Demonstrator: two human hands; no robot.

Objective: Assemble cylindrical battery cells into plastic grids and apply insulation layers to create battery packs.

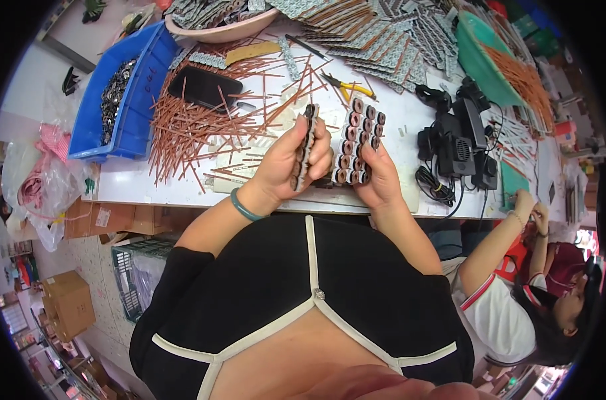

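In my left hand [281, 160] is a narrow dark strip [310, 127] with round parts along it, tilted upright between thumb and fingers. My right hand [383, 180] grips a flat block of small round copper-coloured and black rings [353, 137], set in several rows, with its ringed face toward me. A small gap separates the two pieces above the near edge of the table. Most of the right fingers are hidden behind the block. Just beyond it lie yellow-handled pliers [348, 85].
Thin reddish-brown sticks [183, 137] cover the table's left, around a black phone [204, 88]. A blue bin [133, 100] holds small metal parts. Stacked silvery strips [396, 50] lie at the back. Black adapters with cables [456, 143] sit right, near a green basin [479, 47] and a co-worker [509, 313].
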